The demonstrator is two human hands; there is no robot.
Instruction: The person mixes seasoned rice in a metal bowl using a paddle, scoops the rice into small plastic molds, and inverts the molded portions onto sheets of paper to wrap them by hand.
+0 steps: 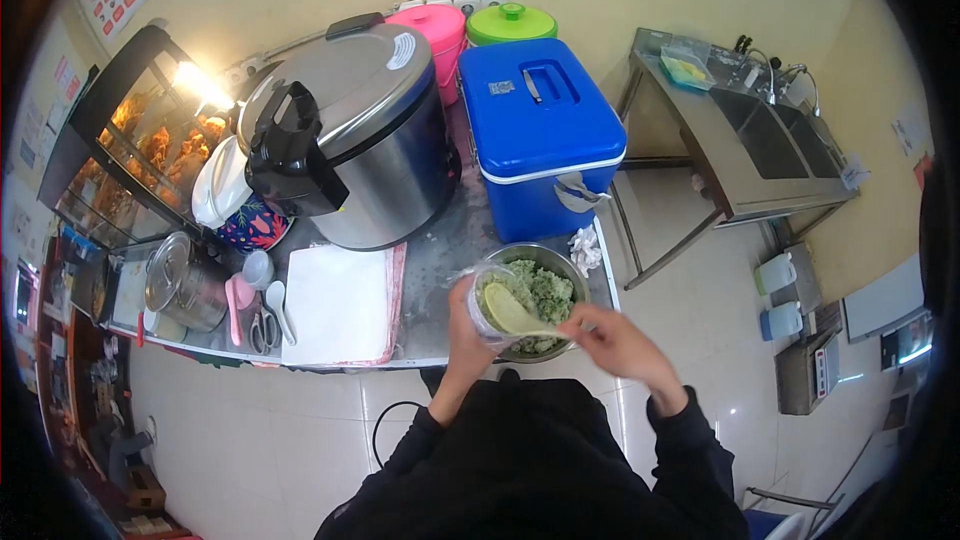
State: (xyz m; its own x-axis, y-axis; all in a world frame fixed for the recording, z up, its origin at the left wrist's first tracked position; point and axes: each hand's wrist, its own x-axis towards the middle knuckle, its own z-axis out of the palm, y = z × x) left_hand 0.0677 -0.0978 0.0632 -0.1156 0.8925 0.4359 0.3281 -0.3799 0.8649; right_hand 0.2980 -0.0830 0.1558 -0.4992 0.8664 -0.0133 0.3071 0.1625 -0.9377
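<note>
My left hand [468, 333] is wrapped round a clear plastic bag [484, 302] with pale green food inside. In my right hand [605, 342] is the handle of a pale yellow-green rice paddle [513, 314]. The paddle's head lies at the mouth of the bag. Directly behind and under both hands stands a steel bowl [589, 300] at the table's front edge. Green-tinted rice [545, 285] fills much of it. My fingers hide part of the bag, and the bag covers the bowl's left side.
A blue cooler box [545, 150] stands behind the bowl, with crumpled tissue [585, 251] beside it. To the left are a large steel rice cooker [390, 170], white paper sheets [340, 302], scissors [264, 330] and spoons [279, 310]. A sink counter [720, 140] is at the right.
</note>
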